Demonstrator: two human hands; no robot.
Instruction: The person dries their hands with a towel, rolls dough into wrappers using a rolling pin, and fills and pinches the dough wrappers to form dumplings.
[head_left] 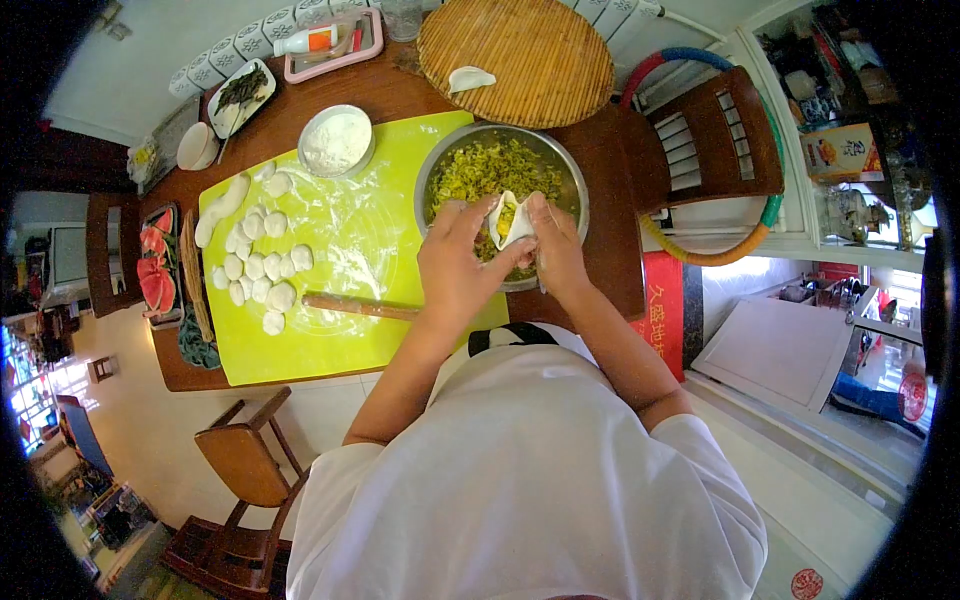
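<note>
Both my hands hold one dumpling [512, 222] over the near part of a metal bowl [572, 165]. Its white wrapper is partly folded, and yellow-green filling shows in the gap. My left hand [458, 262] grips the wrapper's left side, and my right hand [560, 248] pinches its right edge. Chopped green filling [482, 170] lies in the bowl behind my hands. A finished dumpling [471, 79] rests on a round woven tray [540, 50] beyond the bowl. To the left, a rolling pin [360, 306] lies on the green mat [390, 160].
Several dough pieces [255, 265] and a dough roll [222, 211] lie on the mat's left. A bowl of flour [336, 141] stands at its back. Melon slices [157, 285] sit at the table's left end. Chairs [243, 465] stand around the wooden table [612, 200].
</note>
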